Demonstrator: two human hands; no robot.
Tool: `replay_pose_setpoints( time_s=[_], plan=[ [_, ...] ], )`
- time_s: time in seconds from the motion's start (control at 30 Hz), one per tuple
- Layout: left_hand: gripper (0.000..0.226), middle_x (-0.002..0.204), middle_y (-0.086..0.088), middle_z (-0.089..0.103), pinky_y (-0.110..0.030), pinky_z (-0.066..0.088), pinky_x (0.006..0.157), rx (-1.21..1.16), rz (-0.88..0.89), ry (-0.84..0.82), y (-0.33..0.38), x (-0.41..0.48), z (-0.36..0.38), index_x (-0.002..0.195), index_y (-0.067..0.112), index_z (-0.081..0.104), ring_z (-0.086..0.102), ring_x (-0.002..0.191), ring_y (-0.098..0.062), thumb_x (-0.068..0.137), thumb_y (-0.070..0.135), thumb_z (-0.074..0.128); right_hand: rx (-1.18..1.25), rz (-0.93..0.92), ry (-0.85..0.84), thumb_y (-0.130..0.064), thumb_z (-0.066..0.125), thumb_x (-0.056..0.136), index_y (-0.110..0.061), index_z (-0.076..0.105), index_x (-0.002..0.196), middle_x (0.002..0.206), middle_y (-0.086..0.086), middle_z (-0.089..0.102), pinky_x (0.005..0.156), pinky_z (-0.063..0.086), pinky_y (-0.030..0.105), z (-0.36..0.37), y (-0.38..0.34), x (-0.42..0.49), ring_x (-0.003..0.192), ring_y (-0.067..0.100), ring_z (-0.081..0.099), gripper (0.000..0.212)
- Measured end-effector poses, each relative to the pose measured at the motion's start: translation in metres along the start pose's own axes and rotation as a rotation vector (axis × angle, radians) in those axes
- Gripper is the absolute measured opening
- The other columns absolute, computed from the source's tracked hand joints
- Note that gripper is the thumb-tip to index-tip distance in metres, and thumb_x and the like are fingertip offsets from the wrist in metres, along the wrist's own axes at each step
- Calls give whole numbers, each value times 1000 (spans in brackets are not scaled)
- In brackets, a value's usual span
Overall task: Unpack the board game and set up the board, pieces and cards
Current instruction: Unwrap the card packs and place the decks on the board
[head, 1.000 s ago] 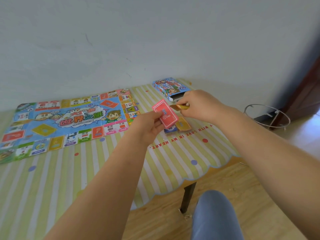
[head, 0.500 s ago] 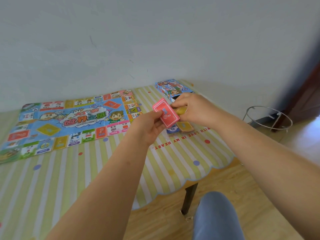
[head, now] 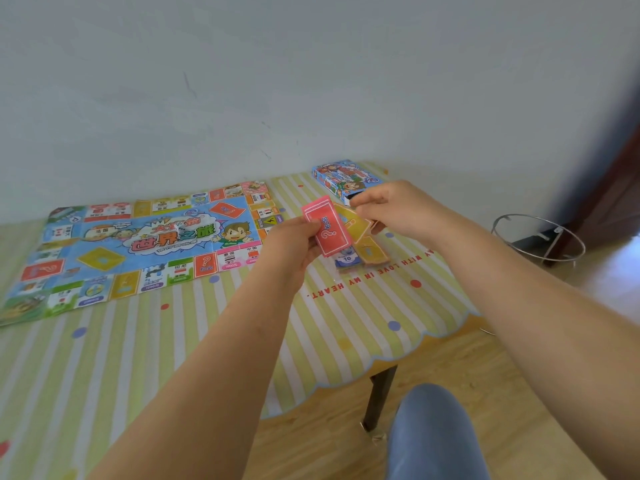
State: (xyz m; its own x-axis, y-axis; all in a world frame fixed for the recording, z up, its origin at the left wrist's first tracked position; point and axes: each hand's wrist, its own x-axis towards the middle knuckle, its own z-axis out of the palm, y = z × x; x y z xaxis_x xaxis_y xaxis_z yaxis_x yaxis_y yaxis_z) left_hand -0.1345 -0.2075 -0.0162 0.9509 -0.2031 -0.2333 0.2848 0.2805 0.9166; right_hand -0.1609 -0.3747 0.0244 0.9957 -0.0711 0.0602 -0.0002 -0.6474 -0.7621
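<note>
Board (head: 138,244) lies unfolded along the table (head: 207,341) far edge; left hand (head: 294,244) pinches a red card (head: 329,233) (question-mark back), right hand (head: 398,209) a yellow card (head: 356,225).

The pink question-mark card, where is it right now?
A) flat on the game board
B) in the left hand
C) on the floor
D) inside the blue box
B: the left hand pinches the pink card above the table, off the board, while the right hand holds a yellow card.
</note>
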Motion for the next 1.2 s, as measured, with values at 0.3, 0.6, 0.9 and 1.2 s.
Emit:
replay_pose_setpoints(
  time_s=[0.3, 0.6, 0.9, 1.2],
  plan=[
    [32, 100, -10, 68, -22, 56, 61, 34, 37, 31, 0, -3, 2, 128, 2, 53, 67, 80, -14, 98, 9, 50, 151, 40, 101, -4, 64, 88, -6, 69, 105, 81, 3, 68, 53, 50, 15, 7, 8, 1, 59, 9, 62, 18],
    [31, 92, -8, 68, -26, 57, 66, -20, 7, -4, 1, -5, 8, 127, 0, 53, 68, 80, -16, 97, 7, 50, 246, 12, 32, -4, 67, 87, -3, 67, 102, 83, 11, 72, 65, 57, 30, 14, 5, -1, 63, 18, 66, 16],
    [28, 89, -8, 67, -26, 56, 63, -11, -3, 60, -1, -3, 9, 124, 1, 54, 66, 75, -15, 98, 7, 48, 15, -72, 114, -16, 65, 90, -14, 69, 92, 80, 1, 71, 64, 55, 27, 24, 1, -1, 67, 12, 67, 5],
    [28, 105, -14, 67, -32, 56, 73, 121, -4, 110, -2, 0, 9, 124, 2, 55, 67, 88, -23, 97, 7, 51, -74, -71, 145, -19, 66, 88, -19, 73, 97, 90, -5, 69, 66, 48, 22, 10, 6, 0, 72, 6, 61, 11]
  ],
)
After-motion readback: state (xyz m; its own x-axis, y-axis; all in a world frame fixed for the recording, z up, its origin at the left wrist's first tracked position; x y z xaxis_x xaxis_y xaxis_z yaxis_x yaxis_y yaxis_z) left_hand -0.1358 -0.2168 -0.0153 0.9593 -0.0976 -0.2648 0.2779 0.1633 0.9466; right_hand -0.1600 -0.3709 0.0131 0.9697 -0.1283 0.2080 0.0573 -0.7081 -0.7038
